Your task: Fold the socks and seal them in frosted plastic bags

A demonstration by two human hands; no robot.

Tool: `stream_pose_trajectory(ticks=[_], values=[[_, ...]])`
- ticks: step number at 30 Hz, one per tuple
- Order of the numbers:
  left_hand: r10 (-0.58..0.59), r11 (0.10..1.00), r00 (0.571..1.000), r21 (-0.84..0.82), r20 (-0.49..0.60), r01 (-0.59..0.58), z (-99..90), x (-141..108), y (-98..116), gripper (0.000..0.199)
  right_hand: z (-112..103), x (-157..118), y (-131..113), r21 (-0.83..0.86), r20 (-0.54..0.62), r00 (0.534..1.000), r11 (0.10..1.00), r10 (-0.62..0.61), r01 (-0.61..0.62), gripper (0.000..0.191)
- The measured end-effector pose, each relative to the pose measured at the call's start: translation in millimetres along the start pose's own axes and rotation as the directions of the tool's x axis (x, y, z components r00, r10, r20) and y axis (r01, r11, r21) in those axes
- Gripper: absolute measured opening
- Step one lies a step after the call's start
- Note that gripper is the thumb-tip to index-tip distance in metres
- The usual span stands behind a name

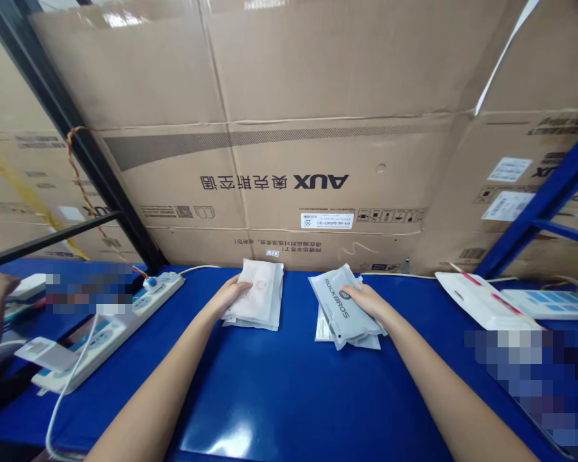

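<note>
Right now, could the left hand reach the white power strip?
Probably yes: the left hand rests on a white packet, and only blue tabletop lies between it and the power strip.

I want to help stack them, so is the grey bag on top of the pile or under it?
On top: the grey bag lies over the white bags, and the right hand rests on it.

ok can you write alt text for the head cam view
The left hand rests on a stack of white packets and the right hand on grey ROCKBROS packets, on a blue workbench. A white power strip lies to the left, with large AUX cardboard cartons behind.
</note>
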State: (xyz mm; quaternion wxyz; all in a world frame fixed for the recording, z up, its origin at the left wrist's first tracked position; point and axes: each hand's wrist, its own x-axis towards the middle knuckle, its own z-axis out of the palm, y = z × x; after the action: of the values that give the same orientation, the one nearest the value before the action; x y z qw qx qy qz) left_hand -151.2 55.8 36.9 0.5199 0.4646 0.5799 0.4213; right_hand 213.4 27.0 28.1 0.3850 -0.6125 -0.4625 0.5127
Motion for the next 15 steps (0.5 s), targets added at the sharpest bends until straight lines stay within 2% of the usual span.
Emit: stream_pose_trajectory(ticks=[2, 5, 8, 10, 12, 14, 15], values=[[0.016, 0.998, 0.998, -0.068, 0.069, -0.011, 5.4, -4.9, 1.5, 0.062, -0.8, -0.1, -0.8, -0.080, -0.028, 0.999, 0.996, -0.028, 0.026, 0.028], [0.062, 0.991, 0.985, -0.131, 0.163, -0.040, 21.1, -10.8, -0.9, 0.076, 5.3, 3.3, 3.7, -0.160, -0.160, 0.984, 0.986, -0.074, 0.048, 0.051], [0.158, 0.985, 0.975, -0.094, 0.156, -0.145, 39.4, -12.0, -11.0, 0.080, 16.2, 7.6, 11.4, -0.305, -0.272, 0.941, 0.945, -0.202, 0.115, 0.069], [0.242, 0.970, 0.960, 0.003, 0.140, -0.245, 48.6, -10.8, -18.5, 0.080, 22.7, 6.1, 12.9, -0.471, -0.290, 0.885, 0.860, -0.363, 0.198, 0.073], [0.283, 0.937, 0.950, 0.173, 0.134, -0.303, 54.4, -10.3, -21.4, 0.085, 27.1, -0.2, 8.5, -0.655, -0.271, 0.817, 0.719, -0.509, 0.231, 0.072], [0.323, 0.848, 0.941, 0.411, 0.099, -0.335, 59.0, -12.8, -16.3, 0.093, 31.1, -8.8, -1.3, -0.791, -0.220, 0.765, 0.569, -0.606, 0.224, 0.067], [0.358, 0.772, 0.931, 0.537, 0.076, -0.340, 62.1, -15.4, -10.8, 0.095, 33.8, -12.6, -7.2, -0.820, -0.159, 0.760, 0.513, -0.630, 0.254, 0.063]])
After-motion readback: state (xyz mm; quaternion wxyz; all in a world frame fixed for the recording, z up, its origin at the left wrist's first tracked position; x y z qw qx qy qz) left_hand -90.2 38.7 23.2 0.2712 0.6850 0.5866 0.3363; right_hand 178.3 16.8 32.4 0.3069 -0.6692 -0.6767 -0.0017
